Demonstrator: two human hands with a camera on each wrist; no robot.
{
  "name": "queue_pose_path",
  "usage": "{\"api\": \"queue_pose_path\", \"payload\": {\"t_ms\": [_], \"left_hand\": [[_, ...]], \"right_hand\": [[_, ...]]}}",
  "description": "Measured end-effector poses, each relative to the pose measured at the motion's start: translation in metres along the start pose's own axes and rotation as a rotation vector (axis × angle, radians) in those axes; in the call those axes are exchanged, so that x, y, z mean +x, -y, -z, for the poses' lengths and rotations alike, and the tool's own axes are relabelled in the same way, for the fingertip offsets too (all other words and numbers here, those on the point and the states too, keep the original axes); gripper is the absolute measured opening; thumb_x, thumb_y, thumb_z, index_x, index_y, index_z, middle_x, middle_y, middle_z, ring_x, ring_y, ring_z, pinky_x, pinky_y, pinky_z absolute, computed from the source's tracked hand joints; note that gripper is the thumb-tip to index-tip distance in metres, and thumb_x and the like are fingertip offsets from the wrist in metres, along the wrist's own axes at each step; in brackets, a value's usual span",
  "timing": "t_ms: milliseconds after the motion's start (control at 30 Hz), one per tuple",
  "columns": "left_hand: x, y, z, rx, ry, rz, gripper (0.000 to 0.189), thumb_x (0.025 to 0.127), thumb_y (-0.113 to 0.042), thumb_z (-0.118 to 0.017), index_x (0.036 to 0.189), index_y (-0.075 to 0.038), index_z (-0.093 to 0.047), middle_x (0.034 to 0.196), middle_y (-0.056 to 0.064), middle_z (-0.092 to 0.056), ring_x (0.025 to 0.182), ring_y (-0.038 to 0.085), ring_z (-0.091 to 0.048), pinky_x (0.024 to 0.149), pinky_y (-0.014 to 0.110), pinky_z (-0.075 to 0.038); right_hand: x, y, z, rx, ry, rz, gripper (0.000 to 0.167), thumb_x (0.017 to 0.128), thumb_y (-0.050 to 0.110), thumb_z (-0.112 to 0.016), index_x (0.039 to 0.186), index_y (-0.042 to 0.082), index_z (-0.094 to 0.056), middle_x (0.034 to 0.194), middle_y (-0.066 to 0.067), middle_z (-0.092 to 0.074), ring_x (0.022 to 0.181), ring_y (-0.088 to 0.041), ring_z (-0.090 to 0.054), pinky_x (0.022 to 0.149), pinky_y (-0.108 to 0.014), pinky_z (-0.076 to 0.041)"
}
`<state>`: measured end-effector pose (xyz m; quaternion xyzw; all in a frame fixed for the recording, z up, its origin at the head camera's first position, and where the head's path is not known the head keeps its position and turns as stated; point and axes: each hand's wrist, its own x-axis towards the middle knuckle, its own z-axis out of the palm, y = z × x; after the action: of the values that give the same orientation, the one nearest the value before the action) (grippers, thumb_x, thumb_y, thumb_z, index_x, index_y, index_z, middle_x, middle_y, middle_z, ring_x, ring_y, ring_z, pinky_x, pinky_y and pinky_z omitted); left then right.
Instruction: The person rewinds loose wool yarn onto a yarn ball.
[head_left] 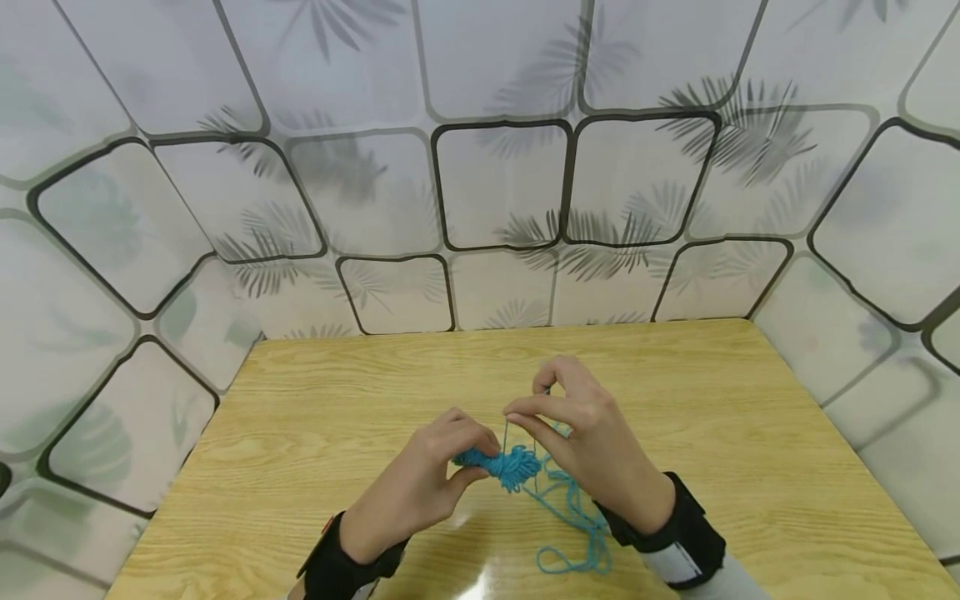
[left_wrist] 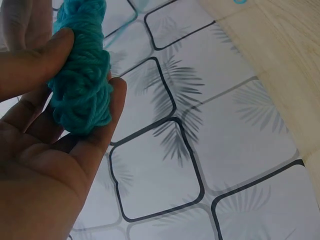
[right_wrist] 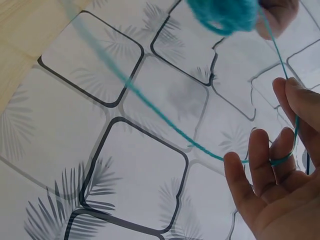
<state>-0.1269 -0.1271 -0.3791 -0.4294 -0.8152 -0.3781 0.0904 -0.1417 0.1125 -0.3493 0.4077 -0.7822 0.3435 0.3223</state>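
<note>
Left hand (head_left: 431, 467) is clamped on the compact, wound bundle of bright blue yarn (head_left: 517, 468), its thumb on one side and its fingers on the other; the looped end juts out beyond the fingertips toward the right hand (head_left: 581, 425). In the left wrist view the bundle lies along the fingers, above the palm. Thumb and forefinger of the right hand, pressed together, pinch a thin blue yarn strand (head_left: 505, 437) that rises from the bundle, so the bundle sits to the left of that hand and lower in the head view, apart from its fingertips. In the right wrist view the strand runs on past the pinch and across the other fingers, which are spread. Loose, tangled loops of blue yarn (head_left: 596, 533) lie on the light wood-grain bench (head_left: 360, 400), below the right hand in the head view.
</note>
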Motion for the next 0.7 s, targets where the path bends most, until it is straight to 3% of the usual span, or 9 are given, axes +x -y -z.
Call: {"api": "queue_pose_path", "payload": {"t_ms": [100,233,400,567,700], "left_hand": [[-0.001,-0.005,0.002,0.007,0.005,-0.012,0.035,0.083,0.006,-0.082,0.106,-0.015,-0.067,0.108,-0.003,-0.067,0.1,0.012,-0.06,0.082,0.022,-0.055],[-0.002,-0.012,0.003,-0.021,0.017,-0.024,0.035,0.083,0.006,-0.083,0.107,-0.015,-0.068,0.109,-0.005,-0.066,0.1,0.01,-0.06,0.082,0.022,-0.055],[-0.002,-0.018,0.004,-0.068,0.013,-0.057,0.035,0.084,0.006,-0.082,0.107,-0.016,-0.067,0.112,-0.005,-0.066,0.102,0.009,-0.06,0.084,0.023,-0.055],[0.0,-0.024,0.006,-0.123,-0.035,-0.141,0.036,0.084,0.006,-0.082,0.107,-0.016,-0.065,0.112,-0.001,-0.067,0.102,0.012,-0.063,0.086,0.025,-0.056],[0.003,-0.029,0.01,-0.178,-0.105,-0.175,0.037,0.084,0.008,-0.082,0.109,-0.014,-0.065,0.112,0.003,-0.067,0.104,0.016,-0.065,0.089,0.029,-0.057]], "right_hand": [[-0.001,-0.002,-0.001,0.024,-0.002,-0.018,0.023,0.1,0.032,-0.067,0.097,0.014,-0.081,0.096,-0.002,-0.052,0.091,-0.018,-0.05,0.086,-0.035,-0.049],[-0.001,-0.004,-0.002,0.036,-0.011,-0.015,0.027,0.101,0.034,-0.064,0.097,0.013,-0.081,0.097,-0.003,-0.054,0.093,-0.019,-0.052,0.096,-0.041,-0.05],[-0.001,-0.008,-0.006,0.041,-0.014,-0.004,0.024,0.101,0.032,-0.065,0.097,0.014,-0.081,0.097,-0.003,-0.054,0.094,-0.02,-0.052,0.086,-0.035,-0.048],[-0.005,-0.013,-0.012,0.099,0.035,-0.026,0.007,0.093,0.017,-0.078,0.099,0.016,-0.081,0.096,0.0,-0.05,0.091,-0.016,-0.047,0.078,-0.029,-0.041],[-0.009,-0.016,-0.019,0.121,0.074,-0.022,0.023,0.082,0.002,-0.085,0.1,0.016,-0.081,0.092,0.004,-0.051,0.085,-0.012,-0.046,0.073,-0.025,-0.041]]}}
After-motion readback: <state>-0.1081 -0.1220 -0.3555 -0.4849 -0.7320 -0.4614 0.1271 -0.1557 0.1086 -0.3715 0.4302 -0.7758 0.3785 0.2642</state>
